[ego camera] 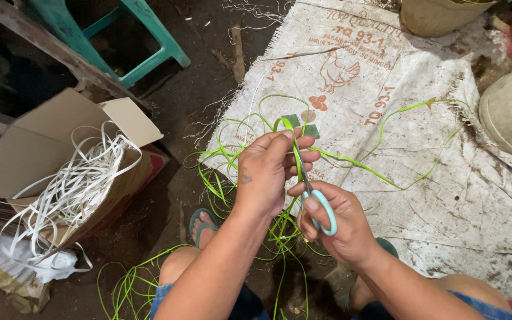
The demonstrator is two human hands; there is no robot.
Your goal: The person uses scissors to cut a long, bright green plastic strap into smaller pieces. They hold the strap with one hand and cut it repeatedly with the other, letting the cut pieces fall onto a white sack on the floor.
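**Sharp scissors very close to fingers**

The left hand (268,172) is closed around a bright green thin plastic strip (351,163), pinching a loop of it near the fingertips. The right hand (333,228) is curled shut around the small scissors with light blue handles (321,207). The blades point up and go right between the left fingers, so I cannot tell if they are open or closed.

The blades could nick a finger, because the fingers sit right beside them. The strip could also slip out of the pinch, since it looks thin and smooth. Then the cut might land in the wrong spot.

More green strip lies in a tangle on the white woven sack (445,195) and around the feet. A foot could catch in it and tug the strip away.

A brown cardboard box of white plastic strips (72,189) sits to the left, well apart.
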